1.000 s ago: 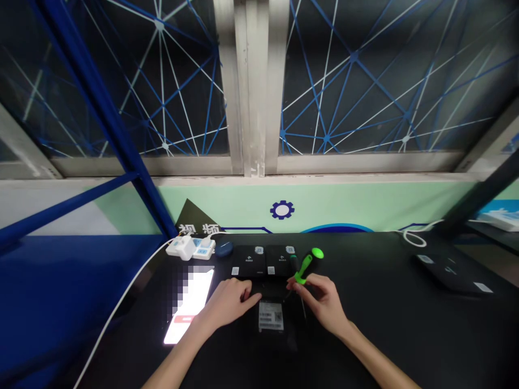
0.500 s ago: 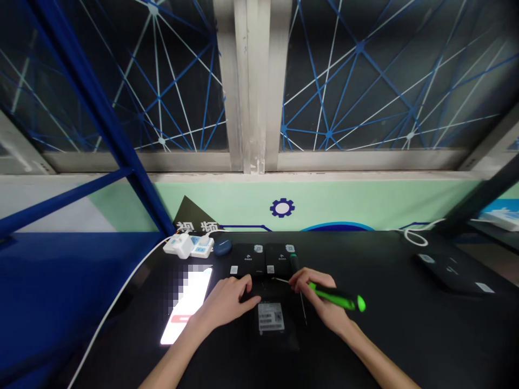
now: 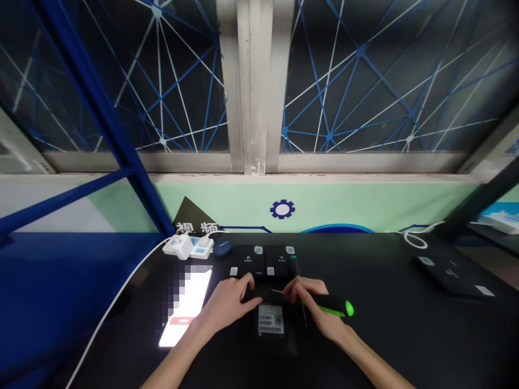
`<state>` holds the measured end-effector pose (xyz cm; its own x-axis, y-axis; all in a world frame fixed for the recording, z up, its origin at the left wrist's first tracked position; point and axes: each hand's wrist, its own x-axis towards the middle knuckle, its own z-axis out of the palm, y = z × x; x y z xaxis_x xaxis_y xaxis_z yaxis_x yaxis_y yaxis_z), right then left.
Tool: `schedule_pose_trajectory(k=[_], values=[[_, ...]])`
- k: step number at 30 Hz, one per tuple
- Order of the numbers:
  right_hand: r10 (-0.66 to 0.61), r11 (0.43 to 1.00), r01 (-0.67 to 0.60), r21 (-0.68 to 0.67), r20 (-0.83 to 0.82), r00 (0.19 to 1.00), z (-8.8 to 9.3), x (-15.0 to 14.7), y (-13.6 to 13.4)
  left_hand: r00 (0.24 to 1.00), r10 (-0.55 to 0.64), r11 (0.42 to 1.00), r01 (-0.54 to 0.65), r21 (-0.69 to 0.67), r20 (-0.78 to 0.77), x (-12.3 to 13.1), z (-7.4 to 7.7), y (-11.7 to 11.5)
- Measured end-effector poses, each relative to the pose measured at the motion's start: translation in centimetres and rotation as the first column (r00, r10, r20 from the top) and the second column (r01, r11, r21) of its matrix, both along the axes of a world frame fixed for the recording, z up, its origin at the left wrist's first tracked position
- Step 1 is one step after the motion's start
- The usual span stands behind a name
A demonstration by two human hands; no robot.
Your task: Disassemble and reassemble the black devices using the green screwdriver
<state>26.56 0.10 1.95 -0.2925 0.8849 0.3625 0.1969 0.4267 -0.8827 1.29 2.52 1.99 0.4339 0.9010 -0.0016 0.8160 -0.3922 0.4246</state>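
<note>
My right hand (image 3: 314, 308) is closed round a green-and-black screwdriver (image 3: 334, 306). Its handle points right and its thin shaft points left over a flat black box (image 3: 271, 324) that bears a white label. My left hand (image 3: 229, 305) rests on the left edge of that box, fingers bent and pressing it down on the black table (image 3: 389, 335). Behind the box lie two more black boxes (image 3: 265, 260) side by side. A second screwdriver with a black handle (image 3: 294, 265) lies just past my right hand.
A lit phone (image 3: 186, 305) lies left of my left hand. A white power strip (image 3: 188, 246) with a white cable and a dark blue oval object (image 3: 223, 248) sit at the back left. Another flat black device (image 3: 454, 273) lies far right, near a coiled white cable (image 3: 416, 237).
My right hand has swung the screwdriver from upright to lying level, handle to the right, and brought its tip over the labelled box. My left hand stays on the box.
</note>
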Motion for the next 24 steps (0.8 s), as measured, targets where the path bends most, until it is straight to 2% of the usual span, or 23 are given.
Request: schedule_pose_trajectory(k=[5,12,19,24], values=[[0.013,1.0,-0.013,-0.016,0.033,0.999,0.2,-0.5,-0.1,0.995,-0.084,0.996,0.085,-0.002,0.046,0.1,-0.2,0.0],[0.028,0.998,-0.025,-0.05,0.052,0.998,0.1,-0.8,-0.1,0.992,-0.113,0.993,0.114,-0.018,0.056,0.1,0.3,-0.2],[-0.004,0.999,0.003,-0.035,-0.017,1.0,0.1,-0.3,0.1,0.994,-0.104,0.994,0.105,-0.025,0.03,0.3,0.4,-0.2],[-0.042,0.998,0.039,-0.057,-0.044,0.998,1.0,0.4,0.1,0.999,-0.029,0.999,0.03,0.024,-0.04,-0.3,0.2,-0.2]])
